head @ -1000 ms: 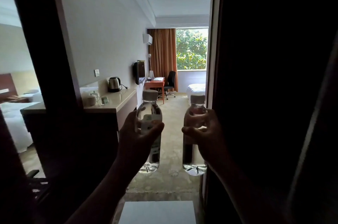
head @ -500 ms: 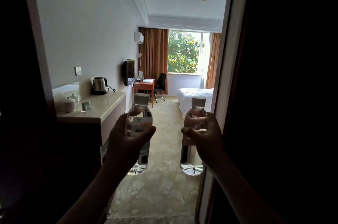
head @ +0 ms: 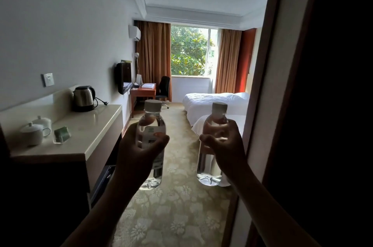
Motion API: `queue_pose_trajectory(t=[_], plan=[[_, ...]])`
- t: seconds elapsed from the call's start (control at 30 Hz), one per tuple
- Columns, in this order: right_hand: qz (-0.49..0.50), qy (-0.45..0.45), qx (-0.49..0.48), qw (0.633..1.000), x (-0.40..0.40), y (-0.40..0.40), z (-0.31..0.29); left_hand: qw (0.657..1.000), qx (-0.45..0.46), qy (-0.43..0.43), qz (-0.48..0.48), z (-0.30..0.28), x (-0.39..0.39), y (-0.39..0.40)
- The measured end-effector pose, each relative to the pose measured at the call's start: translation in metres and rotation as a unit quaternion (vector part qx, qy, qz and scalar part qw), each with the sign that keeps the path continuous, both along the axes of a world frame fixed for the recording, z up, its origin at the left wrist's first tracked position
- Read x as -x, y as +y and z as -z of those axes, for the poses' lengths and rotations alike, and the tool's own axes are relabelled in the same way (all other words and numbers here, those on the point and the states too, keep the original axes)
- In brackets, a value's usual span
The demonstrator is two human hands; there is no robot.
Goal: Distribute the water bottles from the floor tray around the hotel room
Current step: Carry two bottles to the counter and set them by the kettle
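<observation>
The left hand (head: pixel 139 151) is wrapped around the middle of a clear bottle (head: pixel 151 146), thumb across its label, holding it upright with its white cap on top. The right hand (head: pixel 224 146) is clamped around the upper body of a second bottle (head: pixel 210 168), also upright and capped. The two bottles hang side by side, apart, above the patterned carpet (head: pixel 173 212).

At 9 o'clock from the left hand stands a pale counter (head: pixel 86 129). On it, two white lidded cups (head: pixel 37 129) sit just beside a small green packet (head: pixel 62 134), and a steel kettle (head: pixel 83 98) stands at the counter's far end, at about 10 o'clock, its plug lying beside it. A wall socket (head: pixel 48 79) is above the cups.

At 12 o'clock, far back, are a desk (head: pixel 143 92), a dark chair (head: pixel 163 88), a wall TV (head: pixel 124 80) and a window (head: pixel 191 51) between brown curtains. Two white beds (head: pixel 214 101) lie at 1 o'clock, behind the right bottle. A dark door frame (head: pixel 282 85) fills 3 o'clock.
</observation>
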State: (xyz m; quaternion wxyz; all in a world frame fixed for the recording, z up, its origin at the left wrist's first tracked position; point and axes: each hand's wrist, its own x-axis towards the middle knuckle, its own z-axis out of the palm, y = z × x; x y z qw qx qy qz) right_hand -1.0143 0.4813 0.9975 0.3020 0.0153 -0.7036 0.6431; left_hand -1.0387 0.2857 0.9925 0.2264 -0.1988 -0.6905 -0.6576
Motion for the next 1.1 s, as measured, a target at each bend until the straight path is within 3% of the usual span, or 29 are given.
queue_pose_trajectory(t=[0.2, 0.47, 0.73, 1.1], plan=[[-0.009, 0.016, -0.020, 1.000, 0.121, 0.027, 0.014, 0.999, -0.004, -0.016, -0.027, 0.015, 0.111, 0.024], [-0.098, 0.037, -0.001, 0.995, 0.308, 0.050, 0.010, 0.994, -0.018, -0.009, -0.103, 0.005, 0.272, 0.043], [-0.153, 0.043, -0.020, 0.987, 0.471, 0.037, 0.005, 0.991, -0.009, 0.000, -0.131, -0.001, 0.416, 0.039], [-0.133, 0.007, -0.046, 0.990, 0.722, -0.008, 0.018, 0.993, -0.012, 0.004, -0.115, 0.018, 0.683, 0.005]])
